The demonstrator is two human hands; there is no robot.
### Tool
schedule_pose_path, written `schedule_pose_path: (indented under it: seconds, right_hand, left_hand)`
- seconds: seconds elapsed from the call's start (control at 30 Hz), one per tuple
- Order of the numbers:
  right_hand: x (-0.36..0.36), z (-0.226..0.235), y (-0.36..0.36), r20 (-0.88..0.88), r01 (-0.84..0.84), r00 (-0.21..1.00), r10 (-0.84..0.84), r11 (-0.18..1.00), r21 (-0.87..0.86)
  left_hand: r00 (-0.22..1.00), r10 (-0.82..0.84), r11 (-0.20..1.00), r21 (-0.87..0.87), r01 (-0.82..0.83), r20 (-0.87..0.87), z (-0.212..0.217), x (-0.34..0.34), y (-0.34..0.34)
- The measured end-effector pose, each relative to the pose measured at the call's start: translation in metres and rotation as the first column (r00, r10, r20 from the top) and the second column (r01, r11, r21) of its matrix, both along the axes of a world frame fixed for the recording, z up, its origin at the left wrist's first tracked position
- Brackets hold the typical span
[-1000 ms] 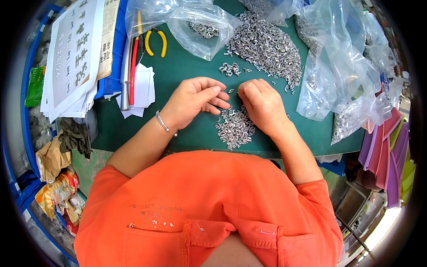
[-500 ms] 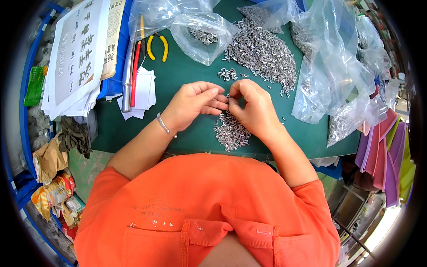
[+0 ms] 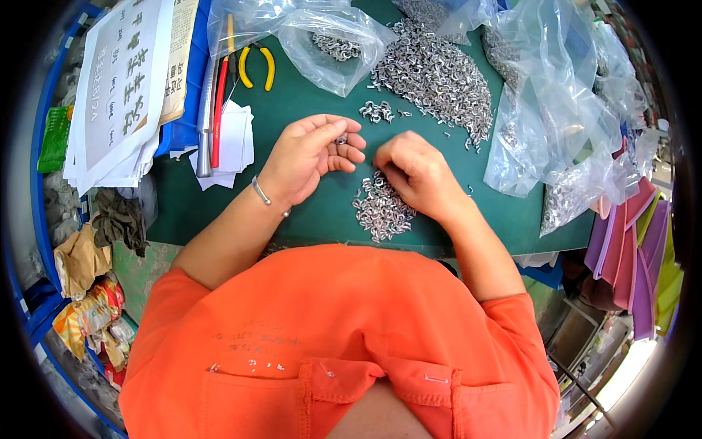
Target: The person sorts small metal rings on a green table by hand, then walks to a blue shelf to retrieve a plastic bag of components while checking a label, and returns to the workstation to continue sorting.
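Observation:
My left hand [image 3: 307, 155] is palm up with its fingers curled. Its thumb and fingers hold small curved metal pieces [image 3: 341, 140]. My right hand [image 3: 418, 174] is bent down at the upper right edge of a small pile of similar pieces [image 3: 382, 211], its fingers drawn together. Whatever lies between those fingertips is hidden. A larger heap of the grey, hook-like pieces [image 3: 435, 80] spreads beyond my hands, with a little cluster [image 3: 376, 111] between the heap and the small pile.
A clear plastic bag [image 3: 329, 69] with more pieces lies at the far middle; further bags [image 3: 545, 124] cover the right side. Yellow-handled pliers [image 3: 270, 69], a red pen-like stick [image 3: 219, 117] and white paper slips [image 3: 232, 143] lie left, beside a blue tray [image 3: 180, 135] with printed sheets.
My hands have moved apart. The right has left the left hand's fingertips and come down to the small pile's edge; the left has shifted slightly left, metal pieces now visible in its fingers.

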State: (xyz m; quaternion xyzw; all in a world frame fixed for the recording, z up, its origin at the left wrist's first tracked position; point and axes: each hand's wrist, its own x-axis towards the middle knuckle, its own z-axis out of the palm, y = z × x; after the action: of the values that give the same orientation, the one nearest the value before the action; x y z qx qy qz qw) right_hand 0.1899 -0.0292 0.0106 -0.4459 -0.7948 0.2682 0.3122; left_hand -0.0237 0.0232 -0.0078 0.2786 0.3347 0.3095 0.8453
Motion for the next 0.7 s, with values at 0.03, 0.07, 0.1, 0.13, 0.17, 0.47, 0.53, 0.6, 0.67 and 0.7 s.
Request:
schedule_pose_path:
  seconds: [0.03, 0.07, 0.1, 0.13, 0.17, 0.47, 0.53, 0.6, 0.67, 0.7]
  right_hand:
    - [0.003, 0.005, 0.0, -0.029, -0.023, 0.999, 0.021, 0.998, -0.062]
    - [0.006, 0.01, 0.0, -0.06, -0.047, 0.997, 0.04, 0.991, -0.123]
    - [0.008, 0.012, 0.0, -0.092, -0.074, 0.994, 0.058, 0.98, -0.183]
    - [0.011, 0.01, 0.006, -0.08, -0.026, 0.996, 0.025, 1.0, -0.009]
    - [0.011, 0.007, 0.014, -0.017, 0.083, 0.997, -0.082, 0.991, 0.108]
    - [0.008, -0.004, 0.012, -0.033, 0.259, 0.965, -0.259, 0.966, -0.017]
    - [0.005, -0.003, 0.01, -0.041, 0.292, 0.956, -0.291, 0.956, 0.006]
    - [0.004, -0.006, 0.009, -0.065, 0.34, 0.939, -0.339, 0.94, 0.018]
    - [0.006, -0.008, 0.011, 0.009, 0.283, 0.959, -0.285, 0.955, 0.09]
    - [0.008, -0.008, 0.012, 0.048, 0.251, 0.965, -0.259, 0.96, 0.124]
  left_hand:
    - [1.0, -0.002, 1.0, 0.004, 0.002, 0.002, -0.001, 0.0, 0.0]
    - [1.0, -0.003, 1.0, 0.007, 0.003, 0.005, -0.001, -0.001, 0.0]
    - [1.0, -0.005, 1.0, 0.011, 0.005, 0.007, -0.002, -0.001, 0.0]
    - [1.0, -0.007, 1.0, 0.012, 0.006, 0.002, -0.001, 0.0, 0.0]
    - [1.0, -0.008, 1.0, 0.013, 0.008, -0.004, 0.0, 0.0, 0.001]
    - [1.0, 0.006, 1.0, 0.009, -0.007, 0.004, 0.001, 0.001, 0.0]
    - [1.0, 0.007, 1.0, 0.009, -0.007, 0.003, 0.0, 0.0, 0.0]
    - [1.0, 0.004, 1.0, 0.013, -0.004, 0.01, 0.0, 0.0, 0.0]
    - [1.0, 0.001, 1.0, 0.017, -0.001, -0.001, 0.002, 0.0, 0.0]
    - [1.0, -0.001, 1.0, 0.019, 0.001, -0.006, 0.003, 0.001, 0.0]
